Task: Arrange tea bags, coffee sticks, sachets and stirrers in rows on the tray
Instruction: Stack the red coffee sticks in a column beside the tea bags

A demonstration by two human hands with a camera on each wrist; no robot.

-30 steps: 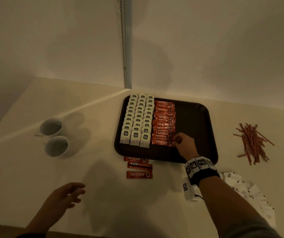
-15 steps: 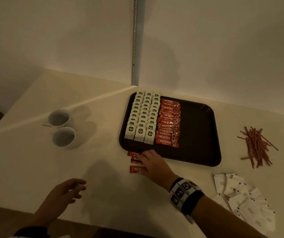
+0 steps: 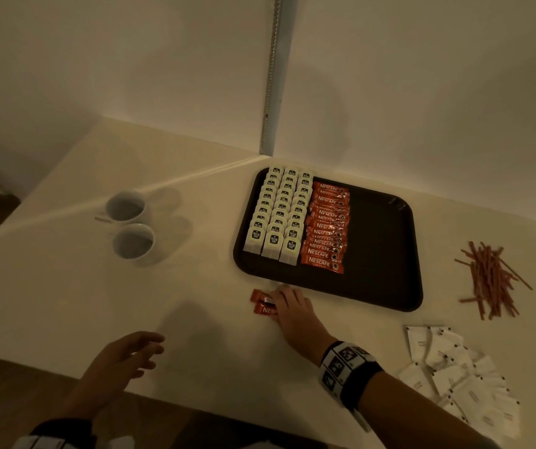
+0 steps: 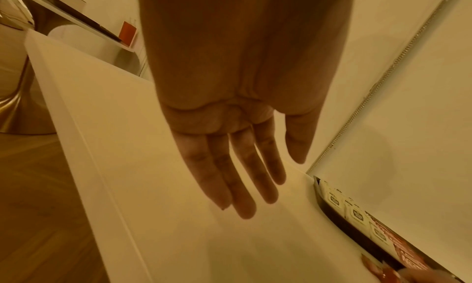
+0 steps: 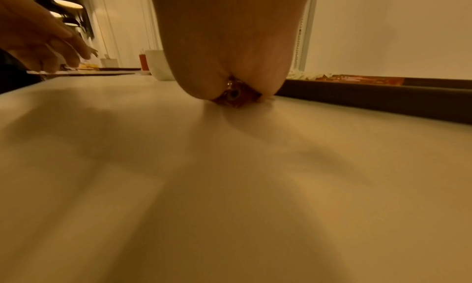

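Note:
A dark brown tray (image 3: 383,254) holds three rows of white tea bags (image 3: 279,215) and one row of red coffee sticks (image 3: 326,228); its right half is bare. My right hand (image 3: 287,303) lies on the table just in front of the tray, fingers curled over loose coffee sticks (image 3: 262,303). In the right wrist view one stick's end (image 5: 233,97) shows under the hand (image 5: 230,44). My left hand (image 3: 124,361) hovers open and empty above the table's near edge, fingers straight (image 4: 245,176). Red stirrers (image 3: 490,280) and white sachets (image 3: 454,374) lie in heaps to the right.
Two white cups (image 3: 126,207) (image 3: 134,243) stand left of the tray. A wall runs close behind the table. The near table edge passes under my left hand. The tray's rim (image 5: 370,99) lies just right of my right hand.
My right hand left the row of coffee sticks on the tray, came back to the loose sticks on the table and closed over them; they shifted a little. The left hand stayed put.

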